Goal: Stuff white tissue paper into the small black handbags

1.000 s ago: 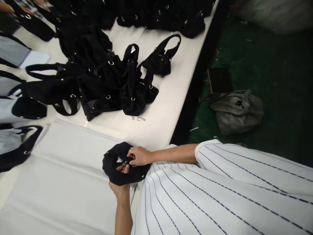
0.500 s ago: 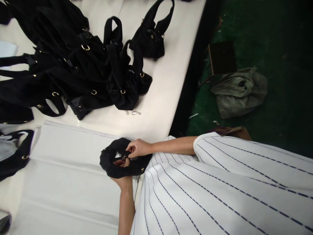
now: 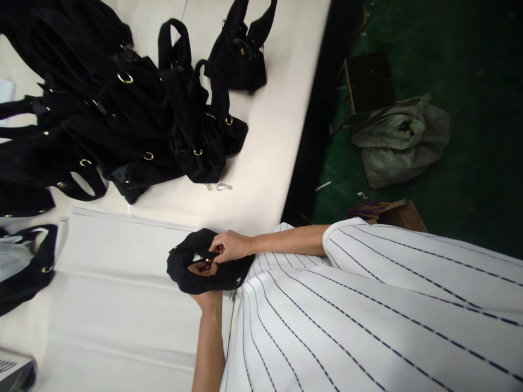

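A small black handbag (image 3: 188, 277) with gold-coloured fittings is between my hands, close against my striped shirt, over the white sheet. My right hand (image 3: 232, 246) is closed in a pinch at the bag's edge, beside a small gold fitting (image 3: 208, 261). My left hand (image 3: 204, 268) reaches under and around the bag. Its fingers show through the bag's loop, bent towards the same fitting, while the bag hides much of the palm. What exactly the fingertips pinch is too small to make out.
Many black handbags (image 3: 134, 120) with gold rings lie heaped on the white table (image 3: 261, 163). Another bag (image 3: 28, 267) lies at the left. Flat white sheets (image 3: 122, 305) cover the near part. On the green floor are a grey sack (image 3: 404, 147), a dark stool (image 3: 370, 81) and a cardboard box (image 3: 402, 215).
The view has shifted slightly, so the heaped bags appear further left. Both hands keep nearly the same hold on the bag, with the fingers moving slightly around the gold fitting.
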Demonstrator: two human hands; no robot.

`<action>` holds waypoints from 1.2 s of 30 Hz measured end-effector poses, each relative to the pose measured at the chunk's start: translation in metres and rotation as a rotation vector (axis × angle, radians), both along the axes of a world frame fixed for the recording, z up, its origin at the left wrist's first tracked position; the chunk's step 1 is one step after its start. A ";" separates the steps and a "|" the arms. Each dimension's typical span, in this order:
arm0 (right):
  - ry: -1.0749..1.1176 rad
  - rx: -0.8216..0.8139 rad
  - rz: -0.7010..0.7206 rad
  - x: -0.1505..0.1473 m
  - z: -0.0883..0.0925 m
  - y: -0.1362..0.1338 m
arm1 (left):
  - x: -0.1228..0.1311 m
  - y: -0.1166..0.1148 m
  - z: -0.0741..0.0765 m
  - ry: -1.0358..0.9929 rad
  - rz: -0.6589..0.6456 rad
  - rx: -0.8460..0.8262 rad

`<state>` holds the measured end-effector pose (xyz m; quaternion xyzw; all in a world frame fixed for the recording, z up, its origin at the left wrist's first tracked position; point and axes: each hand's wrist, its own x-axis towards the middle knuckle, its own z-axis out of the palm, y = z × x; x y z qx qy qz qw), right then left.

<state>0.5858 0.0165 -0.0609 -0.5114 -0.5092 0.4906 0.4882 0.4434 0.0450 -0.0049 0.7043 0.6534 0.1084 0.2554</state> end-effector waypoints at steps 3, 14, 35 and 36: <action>-0.164 0.012 -0.009 0.000 0.009 0.000 | 0.002 -0.003 0.002 -0.052 0.016 0.019; -0.471 0.062 0.045 -0.011 0.021 -0.004 | -0.014 -0.007 0.005 -0.193 0.048 -0.126; -0.625 0.193 0.230 -0.029 0.024 0.021 | -0.048 -0.005 -0.019 -0.325 0.049 -0.147; -0.547 0.171 0.214 -0.024 0.020 0.021 | -0.049 -0.004 -0.020 -0.313 0.020 -0.149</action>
